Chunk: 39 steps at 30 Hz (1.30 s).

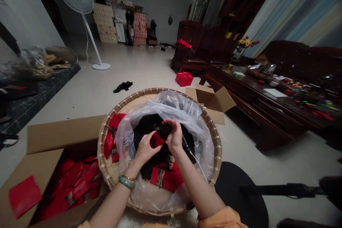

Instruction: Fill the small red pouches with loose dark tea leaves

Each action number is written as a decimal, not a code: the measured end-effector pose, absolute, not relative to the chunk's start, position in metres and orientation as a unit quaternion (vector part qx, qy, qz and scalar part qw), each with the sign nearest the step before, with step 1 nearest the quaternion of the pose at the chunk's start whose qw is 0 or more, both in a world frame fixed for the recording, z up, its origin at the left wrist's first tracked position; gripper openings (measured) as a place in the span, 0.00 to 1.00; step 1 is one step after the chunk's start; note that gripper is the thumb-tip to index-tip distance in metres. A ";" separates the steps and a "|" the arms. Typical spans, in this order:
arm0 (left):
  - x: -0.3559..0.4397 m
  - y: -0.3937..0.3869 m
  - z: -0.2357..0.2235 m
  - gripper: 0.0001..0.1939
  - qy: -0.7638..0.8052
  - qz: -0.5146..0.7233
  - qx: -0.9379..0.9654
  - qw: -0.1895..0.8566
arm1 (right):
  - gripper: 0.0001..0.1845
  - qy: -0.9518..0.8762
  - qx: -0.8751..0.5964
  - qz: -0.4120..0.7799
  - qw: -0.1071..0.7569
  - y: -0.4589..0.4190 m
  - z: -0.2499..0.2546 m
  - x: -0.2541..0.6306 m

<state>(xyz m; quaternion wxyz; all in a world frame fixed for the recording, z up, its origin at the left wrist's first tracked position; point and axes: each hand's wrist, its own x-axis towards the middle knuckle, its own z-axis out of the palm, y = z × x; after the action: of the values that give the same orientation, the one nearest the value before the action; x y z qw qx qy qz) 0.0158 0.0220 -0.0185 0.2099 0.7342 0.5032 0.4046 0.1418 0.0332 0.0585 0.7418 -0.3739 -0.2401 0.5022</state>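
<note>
1. A round woven bamboo tray (103, 149) is resting on the floor beside an open cardboard carton (61, 131) packed with red packets (72, 185); a knock from the carton could shift the tray and its load.
2. A clear plastic bag (171, 105) is lying open in the tray, holding dark dried leaves (144, 130); its slippery sides could slump and let them spill.
3. The left hand (145, 151) is grasping a red packet (156, 139), mouth upward, while the right hand (173, 136) is clenching a pinch of leaves just above it; squeezing too hard could tear the packet.
4. A thin white cable (196, 162) is running beside the right wrist; snagging it could jerk the hands.
5. Small crumbs could be missing the packet's narrow opening.
</note>
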 end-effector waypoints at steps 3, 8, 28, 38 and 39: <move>0.016 0.022 -0.018 0.30 0.513 0.399 0.730 0.211 | 0.18 -0.304 -0.408 0.469 0.722 0.033 0.052 0.144; 0.016 0.022 -0.018 0.29 0.524 0.400 0.721 0.214 | 0.23 -0.394 -0.461 0.449 0.656 0.028 0.044 0.145; 0.014 0.024 -0.015 0.26 0.512 0.437 0.726 0.140 | 0.21 -0.538 -0.536 0.362 0.541 0.012 0.037 0.158; 0.013 0.020 -0.009 0.27 0.455 0.413 0.775 0.151 | 0.22 -0.679 -0.520 0.323 0.405 0.014 0.053 0.173; 0.013 0.020 -0.010 0.28 0.446 0.409 0.782 0.152 | 0.20 -0.687 -0.524 0.305 0.400 0.014 0.053 0.173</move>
<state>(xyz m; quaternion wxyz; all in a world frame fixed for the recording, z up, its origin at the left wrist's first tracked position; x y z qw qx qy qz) 0.0130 0.0202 -0.0097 0.1521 0.7816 0.4461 0.4087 0.1726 0.0139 0.0532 0.4002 -0.5244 -0.6869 0.3050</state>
